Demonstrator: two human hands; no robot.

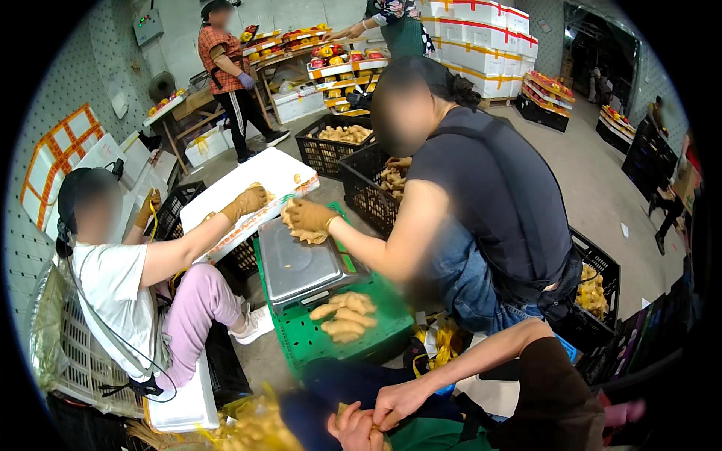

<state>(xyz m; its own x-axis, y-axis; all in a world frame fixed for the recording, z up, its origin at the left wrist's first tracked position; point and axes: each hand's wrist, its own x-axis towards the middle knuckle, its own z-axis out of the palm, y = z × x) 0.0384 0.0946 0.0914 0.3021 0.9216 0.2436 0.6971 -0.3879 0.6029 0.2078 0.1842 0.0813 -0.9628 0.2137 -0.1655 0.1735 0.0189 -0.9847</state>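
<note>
While both bare hands, left hand (352, 430) and right hand (398, 402), clamp 1 ginger root (344, 410) low over the lap, 4 roots (344, 314) already sit on the green crate (316, 342). Looks early-ish, since the black crates (331, 150) are full of ginger.

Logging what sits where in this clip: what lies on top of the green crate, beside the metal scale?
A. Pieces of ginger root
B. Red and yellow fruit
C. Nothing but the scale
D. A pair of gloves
A: several tan ginger pieces lie on the green crate, just in front of the metal scale.
</note>
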